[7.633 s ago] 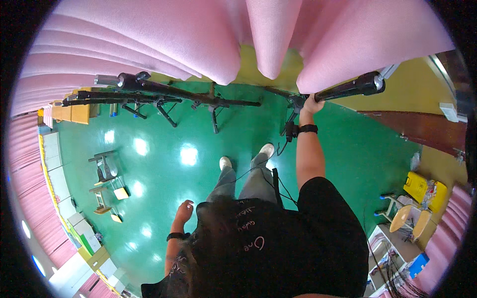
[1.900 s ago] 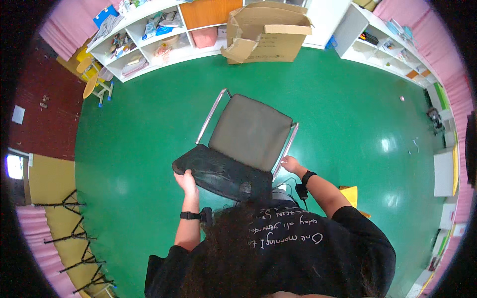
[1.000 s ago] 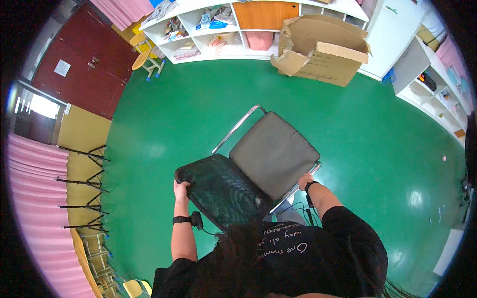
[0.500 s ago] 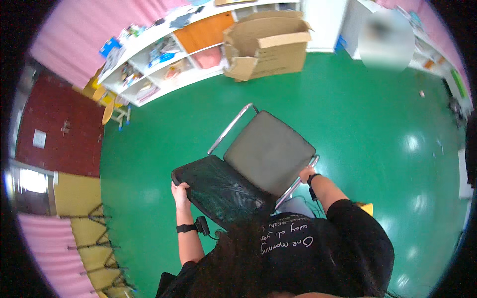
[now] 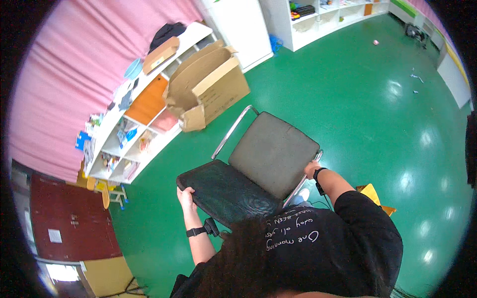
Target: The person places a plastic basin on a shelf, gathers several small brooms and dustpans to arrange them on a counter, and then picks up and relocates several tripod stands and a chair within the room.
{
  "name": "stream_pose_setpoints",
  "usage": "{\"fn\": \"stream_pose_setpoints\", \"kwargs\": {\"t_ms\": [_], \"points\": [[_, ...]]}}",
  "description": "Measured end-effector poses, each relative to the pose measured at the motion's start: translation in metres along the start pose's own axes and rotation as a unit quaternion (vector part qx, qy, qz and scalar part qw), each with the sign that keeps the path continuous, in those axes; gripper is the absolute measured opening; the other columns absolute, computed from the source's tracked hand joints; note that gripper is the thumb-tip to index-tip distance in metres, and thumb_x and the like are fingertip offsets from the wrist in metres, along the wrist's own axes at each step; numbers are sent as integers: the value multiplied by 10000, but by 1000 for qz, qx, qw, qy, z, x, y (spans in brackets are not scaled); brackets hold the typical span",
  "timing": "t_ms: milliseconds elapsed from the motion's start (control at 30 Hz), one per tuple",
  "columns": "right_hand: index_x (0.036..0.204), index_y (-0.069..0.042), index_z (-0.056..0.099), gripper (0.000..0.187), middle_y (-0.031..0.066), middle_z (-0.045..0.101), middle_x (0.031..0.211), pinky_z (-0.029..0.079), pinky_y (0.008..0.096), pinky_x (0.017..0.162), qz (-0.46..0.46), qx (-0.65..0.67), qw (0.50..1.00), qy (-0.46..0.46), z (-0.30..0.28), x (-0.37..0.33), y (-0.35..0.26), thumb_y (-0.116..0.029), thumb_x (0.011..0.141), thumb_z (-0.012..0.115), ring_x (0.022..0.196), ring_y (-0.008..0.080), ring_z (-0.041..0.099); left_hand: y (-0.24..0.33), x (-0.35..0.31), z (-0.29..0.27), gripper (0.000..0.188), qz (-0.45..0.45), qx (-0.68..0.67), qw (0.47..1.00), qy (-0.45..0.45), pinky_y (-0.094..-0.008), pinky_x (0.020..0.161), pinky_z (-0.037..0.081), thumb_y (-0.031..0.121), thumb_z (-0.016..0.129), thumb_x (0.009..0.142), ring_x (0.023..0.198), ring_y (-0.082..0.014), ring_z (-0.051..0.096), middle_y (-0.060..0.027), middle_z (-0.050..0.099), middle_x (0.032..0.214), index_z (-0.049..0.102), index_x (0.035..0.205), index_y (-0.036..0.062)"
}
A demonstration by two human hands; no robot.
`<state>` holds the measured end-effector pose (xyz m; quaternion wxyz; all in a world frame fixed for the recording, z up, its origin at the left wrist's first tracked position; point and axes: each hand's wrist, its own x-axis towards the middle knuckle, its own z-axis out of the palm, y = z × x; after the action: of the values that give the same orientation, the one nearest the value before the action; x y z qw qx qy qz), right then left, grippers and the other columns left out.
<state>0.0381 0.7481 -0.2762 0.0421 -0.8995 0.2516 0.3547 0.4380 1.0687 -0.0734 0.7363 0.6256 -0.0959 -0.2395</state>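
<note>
I hold an office chair with a grey padded seat (image 5: 273,154), a black mesh backrest (image 5: 226,191) and chrome tube armrests. My left hand (image 5: 186,200) is closed round the backrest's outer left corner. On the other side my right hand (image 5: 311,170) grips the chrome armrest (image 5: 296,190) beside the seat, its fingers partly hidden. The far chrome armrest (image 5: 232,131) is free of both hands. The backrest is closest to my body and the seat faces up beyond it. Its legs are hidden beneath, so I cannot tell whether they touch the floor.
A large opened cardboard box (image 5: 218,92) stands ahead to the left, against white cubby shelves (image 5: 141,154). More white shelving (image 5: 318,27) runs along the far wall. A small wooden stool (image 5: 117,196) is at left. Yellow object (image 5: 370,193) lies by my right elbow. Small litter (image 5: 416,77) dots the green floor.
My view has swung to the right, so the box and shelves now sit further left. The chair stays in both hands, nearly unchanged in front of me.
</note>
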Motion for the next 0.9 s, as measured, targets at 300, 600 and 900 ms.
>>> {"fn": "stream_pose_setpoints", "kwargs": {"t_ms": [300,600,900], "points": [[909,-161,679,249,73,651,947,373,385,886,221,113,969,21,122,-189,-208,-323,724,636,968,240,580,35,-31,-81,584,-23,-11,968,-250,-290,695,480,-112,407,541,834,-228,563,-82,568,956,490,1108,3],[941,-182,671,271,59,648,959,368,391,904,404,231,885,15,183,-380,-369,-356,743,610,1024,231,554,71,-96,-17,492,-42,39,881,-469,-301,661,473,-98,430,535,771,-220,564,-74,567,882,502,1009,13],[940,-191,662,258,27,648,967,351,458,891,559,336,758,5,133,-415,-558,-361,756,604,989,217,576,114,-117,16,536,-32,41,771,-634,-304,670,485,-100,424,536,780,-230,568,-77,573,905,505,1054,12]]}}
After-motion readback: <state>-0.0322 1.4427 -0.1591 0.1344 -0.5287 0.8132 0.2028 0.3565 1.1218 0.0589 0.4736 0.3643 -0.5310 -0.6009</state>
